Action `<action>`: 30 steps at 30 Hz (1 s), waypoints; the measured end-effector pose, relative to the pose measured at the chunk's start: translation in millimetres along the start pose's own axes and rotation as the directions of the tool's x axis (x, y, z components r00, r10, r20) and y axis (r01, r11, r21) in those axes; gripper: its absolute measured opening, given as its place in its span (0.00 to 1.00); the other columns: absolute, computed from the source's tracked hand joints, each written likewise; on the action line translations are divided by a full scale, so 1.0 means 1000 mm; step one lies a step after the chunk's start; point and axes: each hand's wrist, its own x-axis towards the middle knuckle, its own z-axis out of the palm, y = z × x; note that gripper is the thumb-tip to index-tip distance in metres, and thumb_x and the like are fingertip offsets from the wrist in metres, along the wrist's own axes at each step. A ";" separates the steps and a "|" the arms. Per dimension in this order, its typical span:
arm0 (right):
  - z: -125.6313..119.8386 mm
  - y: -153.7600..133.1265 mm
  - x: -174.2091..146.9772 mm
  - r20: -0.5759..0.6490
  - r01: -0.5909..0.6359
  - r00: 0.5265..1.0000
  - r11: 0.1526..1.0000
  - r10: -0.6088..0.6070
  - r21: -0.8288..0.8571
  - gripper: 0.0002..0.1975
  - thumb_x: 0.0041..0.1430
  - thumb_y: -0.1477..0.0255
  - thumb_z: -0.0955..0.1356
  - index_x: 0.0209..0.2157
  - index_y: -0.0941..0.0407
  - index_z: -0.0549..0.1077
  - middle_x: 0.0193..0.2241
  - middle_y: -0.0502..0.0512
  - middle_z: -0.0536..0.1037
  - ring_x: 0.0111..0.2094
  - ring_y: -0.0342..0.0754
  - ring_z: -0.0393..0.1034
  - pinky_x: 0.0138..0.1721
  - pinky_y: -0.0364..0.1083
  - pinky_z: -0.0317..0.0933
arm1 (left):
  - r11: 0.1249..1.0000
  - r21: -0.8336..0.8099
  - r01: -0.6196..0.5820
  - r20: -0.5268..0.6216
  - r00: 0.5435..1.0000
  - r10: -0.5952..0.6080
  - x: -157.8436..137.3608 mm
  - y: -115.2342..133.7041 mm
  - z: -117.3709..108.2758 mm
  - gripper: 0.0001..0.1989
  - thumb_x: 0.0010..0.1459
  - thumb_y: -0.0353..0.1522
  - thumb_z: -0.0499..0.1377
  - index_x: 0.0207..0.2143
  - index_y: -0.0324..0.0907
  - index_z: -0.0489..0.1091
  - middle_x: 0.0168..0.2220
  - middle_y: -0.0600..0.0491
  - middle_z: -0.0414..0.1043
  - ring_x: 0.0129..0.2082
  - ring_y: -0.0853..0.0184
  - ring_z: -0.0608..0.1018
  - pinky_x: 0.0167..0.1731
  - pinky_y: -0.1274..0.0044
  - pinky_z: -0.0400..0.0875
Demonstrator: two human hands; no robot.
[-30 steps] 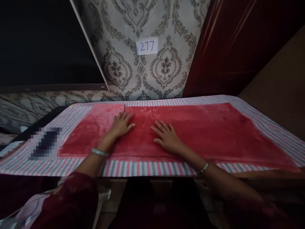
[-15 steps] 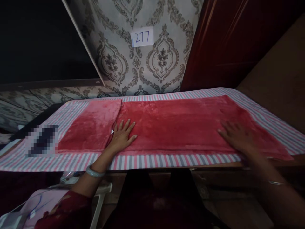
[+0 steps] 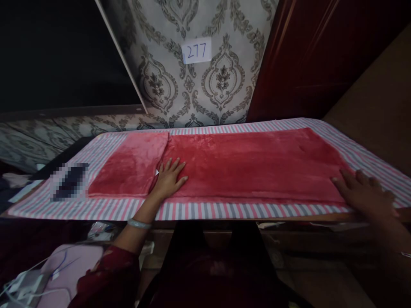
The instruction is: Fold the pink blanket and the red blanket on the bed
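A red plush blanket lies lengthwise on a striped cloth, with its left end folded over into a lighter flap. My left hand rests flat beside the flap's edge, fingers spread. A small white tag pokes out by its fingertips. At the blanket's right end is my right hand, a little blurred, with the fingers apart and the palm down over the near right corner. That corner is partly hidden under it.
The striped cloth covers a long table against a patterned wall. A paper marked 277 hangs there. A dark screen stands at the left, a dark red door at the right. A pixelated dark object lies left of the blanket.
My right hand has slid rightward along the blanket to its right end. My left hand stays in place by the fold. The view has shifted slightly.
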 end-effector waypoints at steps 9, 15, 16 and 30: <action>0.021 -0.301 0.010 0.313 0.271 0.901 0.953 -0.300 0.132 0.29 0.70 0.58 0.58 0.69 0.50 0.61 0.71 0.59 0.56 0.72 0.63 0.46 0.67 0.69 0.45 | 0.983 -0.159 -0.087 -0.115 0.991 0.070 -0.059 0.029 0.005 0.27 0.70 0.41 0.49 0.65 0.38 0.65 0.67 0.41 0.64 0.69 0.55 0.64 0.67 0.58 0.59; 0.037 -0.425 -0.019 0.436 0.470 0.675 0.803 -0.595 0.367 0.32 0.71 0.54 0.60 0.71 0.50 0.58 0.72 0.56 0.54 0.73 0.56 0.43 0.70 0.64 0.38 | 0.994 -0.073 -0.080 -0.027 0.997 0.078 -0.077 0.049 0.012 0.29 0.68 0.40 0.52 0.68 0.38 0.61 0.70 0.39 0.58 0.72 0.52 0.58 0.68 0.51 0.52; 0.038 -0.423 -0.022 0.442 0.462 0.679 0.809 -0.586 0.363 0.32 0.71 0.54 0.60 0.71 0.51 0.58 0.72 0.56 0.55 0.73 0.56 0.44 0.71 0.63 0.38 | 0.994 -0.069 -0.079 -0.020 0.997 0.078 -0.077 0.050 0.012 0.29 0.68 0.40 0.52 0.68 0.38 0.61 0.70 0.40 0.58 0.72 0.52 0.58 0.68 0.51 0.52; -0.016 -0.137 -0.061 0.119 -0.209 0.964 0.952 0.240 -0.222 0.32 0.70 0.58 0.53 0.68 0.58 0.63 0.66 0.68 0.66 0.69 0.66 0.53 0.62 0.73 0.52 | 0.993 -0.055 -0.101 -0.112 0.989 0.094 -0.076 0.040 0.020 0.27 0.69 0.42 0.49 0.65 0.42 0.66 0.69 0.42 0.61 0.70 0.52 0.61 0.67 0.53 0.56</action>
